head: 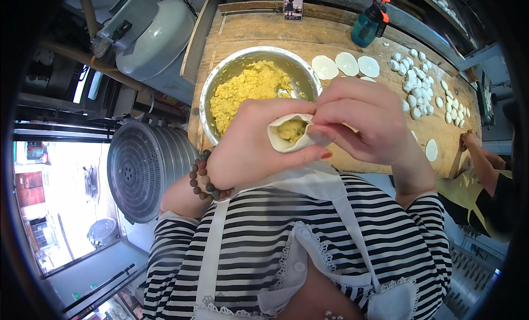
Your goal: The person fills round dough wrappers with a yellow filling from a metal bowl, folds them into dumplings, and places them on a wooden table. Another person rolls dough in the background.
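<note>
A filled dough wrapper (274, 137) rests cupped in my left hand (248, 142), its mouth open and yellow filling (291, 131) showing inside. My right hand (363, 117) pinches the wrapper's rim on the right side between thumb and fingers. Just beyond my hands stands a metal bowl (206, 86), partly full of crumbly yellow filling (248, 90). A shiny utensil end seems to poke out of that filling, mostly hidden. Flat round wrappers (346, 64) lie to the right of the bowl, one partly covered by my right hand.
On the wooden table (256, 28) are a phone (293, 5), a teal spray bottle (368, 24), several dough pieces (418, 86) and a single wrapper (431, 150). Another person's hands (469, 140) touch the table at far right. Stacked metal steamers (136, 173) stand at left.
</note>
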`<action>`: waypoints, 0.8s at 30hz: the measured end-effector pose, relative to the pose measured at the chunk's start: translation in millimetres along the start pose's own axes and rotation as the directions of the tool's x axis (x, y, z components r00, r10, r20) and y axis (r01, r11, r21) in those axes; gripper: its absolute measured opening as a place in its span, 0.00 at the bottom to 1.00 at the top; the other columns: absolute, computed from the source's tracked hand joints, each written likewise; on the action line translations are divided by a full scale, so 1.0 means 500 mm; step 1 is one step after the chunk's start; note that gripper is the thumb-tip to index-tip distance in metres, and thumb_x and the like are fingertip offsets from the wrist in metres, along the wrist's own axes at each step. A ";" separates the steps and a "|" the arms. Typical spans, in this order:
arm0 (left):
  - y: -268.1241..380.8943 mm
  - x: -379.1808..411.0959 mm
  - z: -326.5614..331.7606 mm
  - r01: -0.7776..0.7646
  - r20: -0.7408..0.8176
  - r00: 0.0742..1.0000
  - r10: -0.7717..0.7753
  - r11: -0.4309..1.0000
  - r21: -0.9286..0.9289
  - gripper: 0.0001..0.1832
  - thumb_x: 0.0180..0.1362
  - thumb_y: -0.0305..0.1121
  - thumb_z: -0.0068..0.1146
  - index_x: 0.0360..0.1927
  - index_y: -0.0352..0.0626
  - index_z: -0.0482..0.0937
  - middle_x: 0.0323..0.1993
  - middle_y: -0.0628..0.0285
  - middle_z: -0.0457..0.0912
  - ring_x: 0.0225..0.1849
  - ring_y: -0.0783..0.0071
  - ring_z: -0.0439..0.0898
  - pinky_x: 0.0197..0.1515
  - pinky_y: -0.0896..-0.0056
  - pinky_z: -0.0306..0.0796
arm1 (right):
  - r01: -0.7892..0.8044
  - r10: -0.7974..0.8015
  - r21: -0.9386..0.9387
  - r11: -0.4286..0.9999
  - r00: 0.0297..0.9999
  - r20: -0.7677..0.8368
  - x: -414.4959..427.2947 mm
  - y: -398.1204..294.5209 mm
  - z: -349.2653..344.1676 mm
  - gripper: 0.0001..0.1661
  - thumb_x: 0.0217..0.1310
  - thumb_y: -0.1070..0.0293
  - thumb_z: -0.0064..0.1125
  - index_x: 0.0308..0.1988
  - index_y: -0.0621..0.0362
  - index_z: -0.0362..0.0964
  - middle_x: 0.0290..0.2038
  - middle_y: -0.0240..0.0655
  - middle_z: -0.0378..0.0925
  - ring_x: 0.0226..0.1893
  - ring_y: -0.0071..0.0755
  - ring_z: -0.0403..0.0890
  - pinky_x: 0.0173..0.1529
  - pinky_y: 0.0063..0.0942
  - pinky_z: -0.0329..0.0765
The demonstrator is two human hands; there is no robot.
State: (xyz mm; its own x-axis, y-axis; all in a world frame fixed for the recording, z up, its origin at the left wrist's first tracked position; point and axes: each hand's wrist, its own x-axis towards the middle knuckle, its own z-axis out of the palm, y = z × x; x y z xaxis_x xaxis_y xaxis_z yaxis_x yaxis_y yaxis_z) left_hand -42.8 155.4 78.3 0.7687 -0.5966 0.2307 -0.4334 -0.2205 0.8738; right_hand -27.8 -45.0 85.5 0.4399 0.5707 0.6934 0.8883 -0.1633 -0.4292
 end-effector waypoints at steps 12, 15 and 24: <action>-0.014 0.056 -0.002 0.211 0.333 0.918 -0.216 0.976 0.049 0.21 0.47 0.32 0.68 0.46 0.37 0.78 0.37 0.58 0.82 0.41 0.75 0.80 0.45 0.75 0.72 | -0.320 0.320 0.018 0.947 0.947 -0.013 -0.041 0.012 -0.010 0.05 0.47 0.77 0.66 0.28 0.62 0.76 0.25 0.34 0.75 0.21 0.23 0.73 0.24 0.19 0.68; -0.052 0.082 0.020 0.116 0.184 0.978 -0.096 0.988 -0.100 0.22 0.59 0.42 0.57 0.51 0.37 0.74 0.44 0.58 0.80 0.46 0.73 0.78 0.48 0.74 0.70 | -0.472 0.479 0.099 0.876 0.876 -0.056 -0.058 0.027 -0.009 0.03 0.51 0.77 0.63 0.29 0.64 0.75 0.25 0.33 0.75 0.22 0.19 0.74 0.26 0.16 0.69; -0.162 0.142 0.198 -0.254 -0.464 0.885 0.027 0.864 -0.434 0.27 0.70 0.51 0.31 0.52 0.36 0.68 0.40 0.60 0.74 0.41 0.76 0.73 0.46 0.75 0.68 | -0.496 0.472 0.062 0.866 0.772 -0.426 -0.109 0.057 0.024 0.07 0.49 0.75 0.65 0.31 0.64 0.76 0.27 0.36 0.77 0.25 0.27 0.77 0.28 0.23 0.73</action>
State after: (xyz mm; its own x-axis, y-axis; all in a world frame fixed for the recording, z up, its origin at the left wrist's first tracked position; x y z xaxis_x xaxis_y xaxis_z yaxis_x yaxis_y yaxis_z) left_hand 0.5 54.4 -18.2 0.8870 -0.1763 0.4267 -0.3657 0.2959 0.8824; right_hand -28.1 -70.9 28.5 0.8151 0.0210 0.5790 0.5434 -0.3742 -0.7515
